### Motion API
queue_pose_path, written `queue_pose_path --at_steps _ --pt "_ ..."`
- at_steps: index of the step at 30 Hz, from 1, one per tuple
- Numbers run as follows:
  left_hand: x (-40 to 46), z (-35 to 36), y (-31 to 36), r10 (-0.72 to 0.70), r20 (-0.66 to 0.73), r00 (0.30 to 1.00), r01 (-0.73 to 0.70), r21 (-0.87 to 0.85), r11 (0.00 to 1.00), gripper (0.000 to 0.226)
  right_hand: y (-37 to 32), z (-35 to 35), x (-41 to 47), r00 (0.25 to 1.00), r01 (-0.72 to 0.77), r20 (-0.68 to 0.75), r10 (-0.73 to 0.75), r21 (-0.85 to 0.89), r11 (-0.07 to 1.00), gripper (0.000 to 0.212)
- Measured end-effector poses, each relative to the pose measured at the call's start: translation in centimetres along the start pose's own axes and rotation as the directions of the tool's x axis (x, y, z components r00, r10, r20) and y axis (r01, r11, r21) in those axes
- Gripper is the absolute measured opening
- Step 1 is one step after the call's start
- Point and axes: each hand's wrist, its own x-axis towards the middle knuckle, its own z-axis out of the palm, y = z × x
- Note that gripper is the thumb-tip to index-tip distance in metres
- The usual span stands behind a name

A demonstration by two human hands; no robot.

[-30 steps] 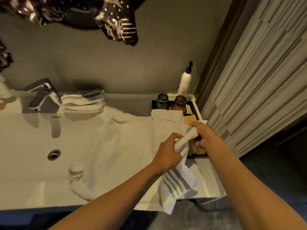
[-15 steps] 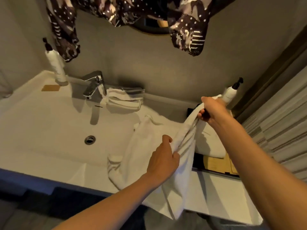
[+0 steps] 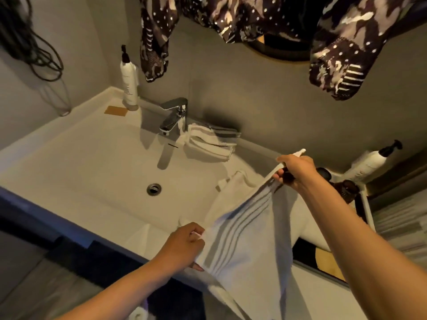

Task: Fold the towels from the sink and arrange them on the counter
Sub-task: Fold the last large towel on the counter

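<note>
A white towel with grey stripes [image 3: 247, 245] is stretched between my two hands above the right side of the white sink [image 3: 92, 172]. My right hand [image 3: 294, 172] pinches its far top corner, and my left hand [image 3: 184, 247] grips the near corner by the sink's front edge. The rest of the towel hangs down past the counter edge. Another white towel [image 3: 233, 183] lies crumpled in the sink beneath it. A stack of folded striped towels [image 3: 211, 142] rests on the back ledge right of the faucet [image 3: 173, 116].
A pump bottle [image 3: 129, 86] stands at the back left corner beside a small tan pad [image 3: 115, 110]. A second pump bottle [image 3: 367, 163] and dark cups [image 3: 346, 187] sit on a black tray [image 3: 305, 252] at right. Patterned dark cloth [image 3: 342, 47] hangs overhead.
My hands have pulled apart, spreading the striped towel wide open; the left hand slid down toward the sink's front edge. The view has swung left, showing more of the sink.
</note>
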Motion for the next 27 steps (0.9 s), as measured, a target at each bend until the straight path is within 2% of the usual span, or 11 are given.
queue_pose_path --at_steps 6,9,11,12,13,15,17,19,21,24,27 --pt "2.6 -3.9 -1.3 -0.14 -0.083 0.987 0.141 0.006 0.99 0.026 1.4 7.7 3.1 0.998 -0.035 0.052 0.038 -0.074 0.997 0.014" --pt "4.3 -5.5 -2.8 -0.193 -0.023 0.981 0.192 0.269 0.944 0.022 4.2 10.9 5.0 0.996 -0.055 0.065 0.061 -0.087 0.995 0.014" --pt "5.8 -6.5 -3.2 -0.044 -0.01 0.999 0.039 0.689 0.724 0.012 6.6 12.5 6.1 0.997 -0.047 0.058 0.06 -0.193 0.98 0.035" --pt "7.0 -6.9 -3.5 0.064 -0.05 0.997 0.005 0.82 0.573 0.016 7.7 12.8 6.1 0.999 -0.018 0.033 0.031 -0.337 0.941 0.042" --pt "8.3 -7.1 -3.6 0.151 -0.09 0.985 -0.004 0.847 0.532 0.021 8.6 13.0 6.0 0.999 0.033 0.015 -0.03 -0.495 0.868 0.045" --pt "11.3 -6.7 -3.6 0.178 -0.071 0.982 -0.057 0.779 0.624 0.024 9.7 13.1 6.0 0.968 0.186 0.013 -0.249 -0.702 0.688 0.041" --pt "13.5 -5.9 -3.6 0.013 0.033 0.999 -0.031 0.644 0.764 0.044 10.1 12.8 6.9 0.866 0.33 0.084 -0.492 -0.837 0.437 0.026" --pt "14.9 -4.9 -3.6 -0.165 0.132 0.977 0.077 0.507 0.859 0.068 9.7 12.5 8.2 0.791 0.344 0.184 -0.584 -0.922 0.176 0.025" --pt "15.6 -4.4 -3.3 -0.278 0.204 0.939 0.174 0.415 0.893 0.073 9.1 12.0 10.3 0.873 0.275 0.162 -0.459 -0.943 0.19 0.045" --pt "16.0 -5.0 -2.1 -0.394 0.299 0.869 0.367 0.144 0.919 0.045 8.4 11.4 13.3 0.987 0.151 0.121 -0.103 -0.915 0.374 0.079" --pt "15.3 -6.1 -1.3 -0.373 0.367 0.852 0.392 0.023 0.92 0.032 8.3 11.6 14.4 0.979 0.191 0.203 -0.02 -0.878 0.44 0.055"
